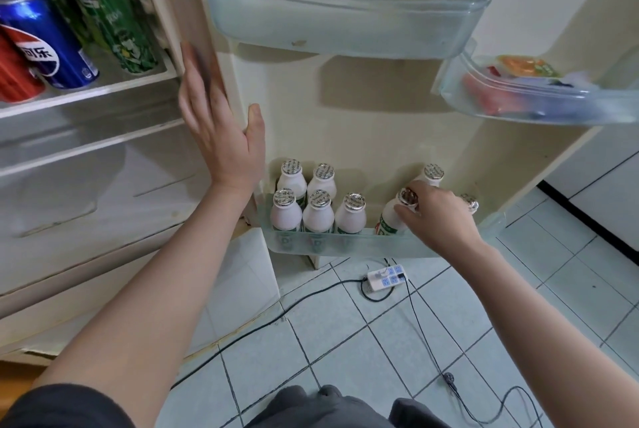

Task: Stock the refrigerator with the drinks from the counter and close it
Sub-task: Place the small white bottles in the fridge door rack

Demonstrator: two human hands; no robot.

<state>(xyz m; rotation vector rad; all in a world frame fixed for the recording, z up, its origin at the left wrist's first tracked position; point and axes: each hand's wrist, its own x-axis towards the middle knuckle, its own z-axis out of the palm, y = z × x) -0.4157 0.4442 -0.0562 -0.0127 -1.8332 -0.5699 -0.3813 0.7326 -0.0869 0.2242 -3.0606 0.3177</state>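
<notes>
Nearest, dark grey trouser knees (311,407) show over the pale tiled floor (345,341), where a white power strip (385,278) and black cables (242,334) lie below the grip. Further on, the right hand (439,216) pinches the foil-capped top of a small white plastic drink bottle (390,220), tilted inside the clear bottom door shelf (345,244); that grip is closed round the bottle. Left of the grip five matching bottles (318,209) stand upright in two rows; a sixth bottle (434,173) stands just behind it. Up and left, the left hand (221,130) lies flat, fingers straight, on the cream refrigerator edge (207,30). Farthest left, blue, green and red drink cans (45,43) stand on an inner shelf (103,88)
</notes>
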